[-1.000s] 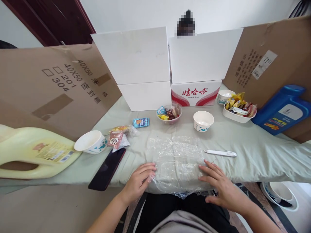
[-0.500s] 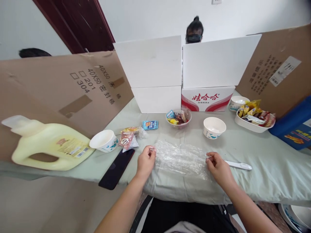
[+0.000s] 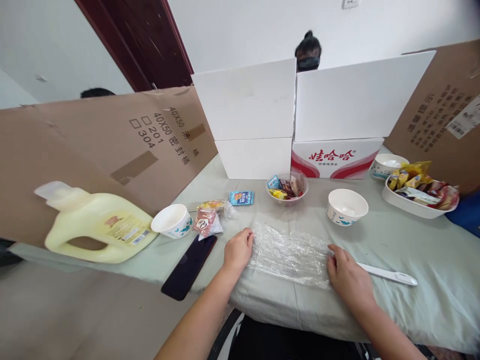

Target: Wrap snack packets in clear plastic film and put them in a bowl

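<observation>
The folded plastic film (image 3: 288,252) lies flat on the surface (image 3: 412,240), directly between the two hands. Its long axis runs from one hand to the other, crosswise to the person. The left hand (image 3: 238,250) is curled closed on the left end of the film, with the fingers bent in against its edge. The right hand (image 3: 347,275) lies back-up on the right end with its fingers bent down; whether it pinches or only presses, I cannot tell. Both hands touch the film, so neither is nearer. Just right of the right hand lies a thin white tool (image 3: 390,274); left of the left hand, a dark phone (image 3: 189,267).
</observation>
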Available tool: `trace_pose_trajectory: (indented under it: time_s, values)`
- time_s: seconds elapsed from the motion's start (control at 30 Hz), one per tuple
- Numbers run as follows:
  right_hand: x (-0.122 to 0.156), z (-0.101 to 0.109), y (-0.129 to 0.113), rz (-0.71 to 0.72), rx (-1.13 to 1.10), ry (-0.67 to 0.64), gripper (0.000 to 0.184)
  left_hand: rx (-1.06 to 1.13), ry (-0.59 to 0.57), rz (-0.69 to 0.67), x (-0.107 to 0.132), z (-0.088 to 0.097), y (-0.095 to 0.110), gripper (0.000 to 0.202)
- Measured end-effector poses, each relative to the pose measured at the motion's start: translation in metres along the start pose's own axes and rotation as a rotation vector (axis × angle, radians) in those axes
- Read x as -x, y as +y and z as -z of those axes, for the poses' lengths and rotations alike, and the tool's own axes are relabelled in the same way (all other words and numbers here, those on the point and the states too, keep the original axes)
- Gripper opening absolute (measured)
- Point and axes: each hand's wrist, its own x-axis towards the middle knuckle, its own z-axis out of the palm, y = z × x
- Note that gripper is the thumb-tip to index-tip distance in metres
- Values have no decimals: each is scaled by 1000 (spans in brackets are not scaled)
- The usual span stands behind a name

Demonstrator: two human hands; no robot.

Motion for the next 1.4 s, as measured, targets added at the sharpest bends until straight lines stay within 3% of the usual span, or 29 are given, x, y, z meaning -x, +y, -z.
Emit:
trace_pose_trajectory:
  time_s: [0.1, 0.27, 0.37, 0.57, 0.63, 0.7, 0.77, 0.87, 0.93, 1.07, 1.13, 1.23, 1.3, 1.4]
  values:
    - [1, -1, 0, 22, 8, 17, 30, 18, 53, -44, -6, 2, 2, 21]
    - [3, -2, 0, 37, 47, 26, 30, -161, -86, -11, -14, 1, 9, 22]
    - [2, -3, 0, 34, 45, 10, 31, -207, -111, 4, -17, 0, 12, 24]
    - [-6, 4, 0, -41, -33, -127, 33, -261, -175, -39, -22, 11, 17, 26]
    - [-10, 9, 1, -94, -82, -200, 34, -282, -93, -87, -21, 17, 20, 27]
    - [-14, 13, 3, -144, -154, -232, 35, -291, 48, -205, -17, 22, 22, 26]
    - [-19, 15, 9, -178, -237, -211, 35, -230, 83, -433, -12, 21, 22, 26]
    - [-26, 18, 21, -206, -296, -174, 33, -38, -119, -806, -3, 9, 21, 23]
    - [-30, 22, 23, -178, -247, -94, 32, 16, -218, -906, 4, -1, 19, 37]
    - [-28, 31, -2, 105, -143, 128, 31, -26, -288, -831, 20, -16, 22, 58]
    - [-22, 29, -25, 296, -144, 92, 31, -35, -290, -781, 29, -19, 25, 60]
    - [-10, 14, -49, 519, -104, -91, 47, -34, -282, -757, 37, -20, 28, 61]
    - [-3, 0, -48, 515, -55, -195, 62, -44, -285, -744, 36, -19, 23, 63]
    - [8, -12, -26, 406, 1, -201, 69, -74, -285, -688, 31, -14, 7, 68]
